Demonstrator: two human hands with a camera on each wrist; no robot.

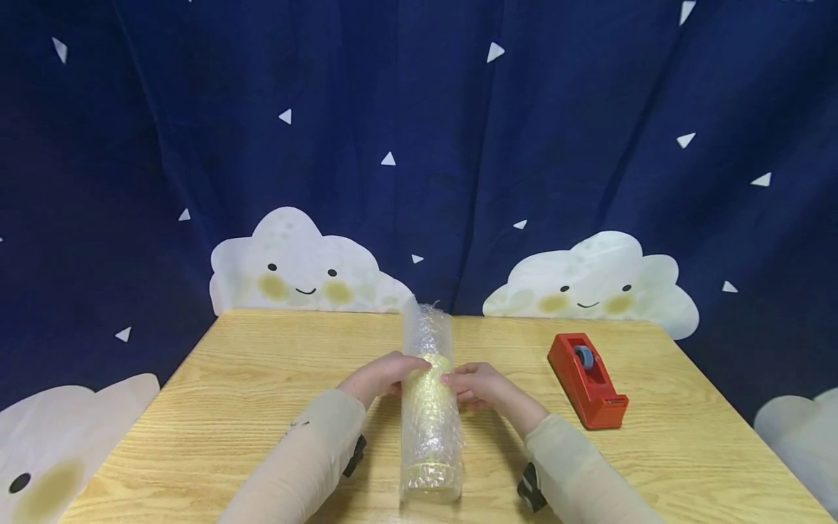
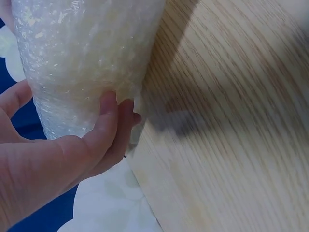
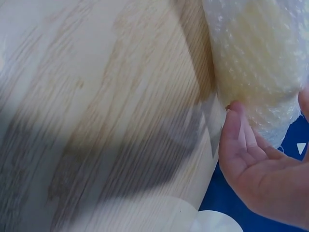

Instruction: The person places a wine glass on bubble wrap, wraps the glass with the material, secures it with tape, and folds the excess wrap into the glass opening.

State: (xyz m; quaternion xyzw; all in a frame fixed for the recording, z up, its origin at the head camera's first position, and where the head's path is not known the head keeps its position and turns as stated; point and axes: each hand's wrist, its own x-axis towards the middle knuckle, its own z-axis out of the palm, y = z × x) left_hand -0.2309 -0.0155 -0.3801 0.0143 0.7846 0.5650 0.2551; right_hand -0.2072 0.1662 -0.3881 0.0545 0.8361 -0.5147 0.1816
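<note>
A long cylinder rolled in clear bubble wrap (image 1: 431, 429) lies lengthwise at the middle of the table, with something yellowish showing through the wrap. From its left side my left hand (image 1: 386, 373) grips it, the thumb over the top and the fingers low on the side. My right hand (image 1: 483, 387) holds the opposite side at about the same height. Close up in the left wrist view, the curled fingers (image 2: 108, 121) touch the crinkled bubble wrap (image 2: 87, 58). In the right wrist view the fingertips (image 3: 234, 113) meet the wrap's lower side.
A red tape dispenser (image 1: 585, 382) with a blue-cored roll stands on the right part of the wooden table (image 1: 262, 364). Behind the table's far edge hangs a dark blue curtain (image 1: 419, 94) printed with clouds and triangles. Dark wrist straps show under both sleeves.
</note>
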